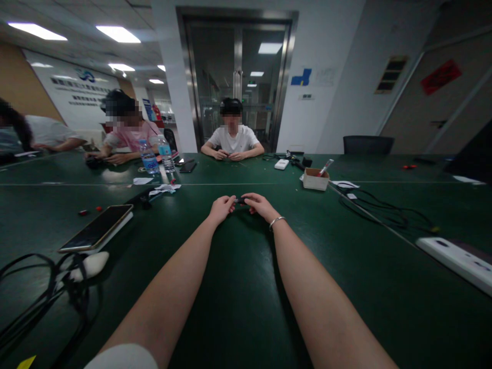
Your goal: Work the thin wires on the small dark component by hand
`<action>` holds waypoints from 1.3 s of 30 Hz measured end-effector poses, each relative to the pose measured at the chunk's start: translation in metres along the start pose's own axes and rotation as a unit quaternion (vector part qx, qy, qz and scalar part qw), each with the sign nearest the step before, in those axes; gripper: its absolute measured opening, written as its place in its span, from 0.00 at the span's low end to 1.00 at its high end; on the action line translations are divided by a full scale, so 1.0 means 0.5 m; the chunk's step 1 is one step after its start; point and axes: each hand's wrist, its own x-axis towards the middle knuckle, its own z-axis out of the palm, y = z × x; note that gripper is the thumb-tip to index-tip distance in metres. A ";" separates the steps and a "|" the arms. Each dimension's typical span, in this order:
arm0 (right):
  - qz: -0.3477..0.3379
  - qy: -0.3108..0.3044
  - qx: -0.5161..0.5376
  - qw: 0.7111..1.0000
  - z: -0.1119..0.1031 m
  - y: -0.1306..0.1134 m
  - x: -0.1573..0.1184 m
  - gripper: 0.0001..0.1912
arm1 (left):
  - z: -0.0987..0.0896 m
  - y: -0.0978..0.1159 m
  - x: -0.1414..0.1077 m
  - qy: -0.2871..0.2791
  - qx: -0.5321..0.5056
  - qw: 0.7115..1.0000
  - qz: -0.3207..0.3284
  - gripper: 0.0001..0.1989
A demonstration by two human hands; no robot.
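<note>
Head view, nearest first: a yellow scrap (26, 362) shows at the lower left edge; the left forearm (172, 277) and right forearm (307, 277) stretch over the green table (238, 307), perhaps so that the hands work low and steady; black cables (26, 259) loop beside and across a pale rounded object (94, 264), too tangled to count; a white power strip (455, 261) lies at the right; a phone (100, 225) rests on a flat white object (120, 229), probably pushed aside to leave elbow room.

Ahead, the left hand (222, 210) and right hand (263, 206) are close together, each pinching the small dark piece (241, 201) that lies between their fingertips; holding it from both sides likely lets one hand steady it against the other; a bracelet (277, 222) circles the right wrist.

Beyond, an open box (315, 182) has a slim item (326, 167) leaning in it, apparently kept there so that it does not roll; two bottles (148, 158) stand upright side by side; three other people (232, 138) sit at the table; farthest are the double glass doors (215, 77).

Counted: one held piece, one power strip, one bracelet, one open box, two bottles, three other people.
</note>
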 end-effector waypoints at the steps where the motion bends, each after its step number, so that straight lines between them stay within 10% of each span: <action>1: 0.000 0.000 0.000 1.000 0.000 0.000 0.000 0.12 | 0.000 0.000 0.000 -0.001 0.000 1.000 0.000 0.20; 39: -0.026 -0.045 -0.009 0.999 -0.006 0.001 -0.006 0.18 | -0.002 0.014 -0.004 0.013 0.089 0.995 -0.037 0.26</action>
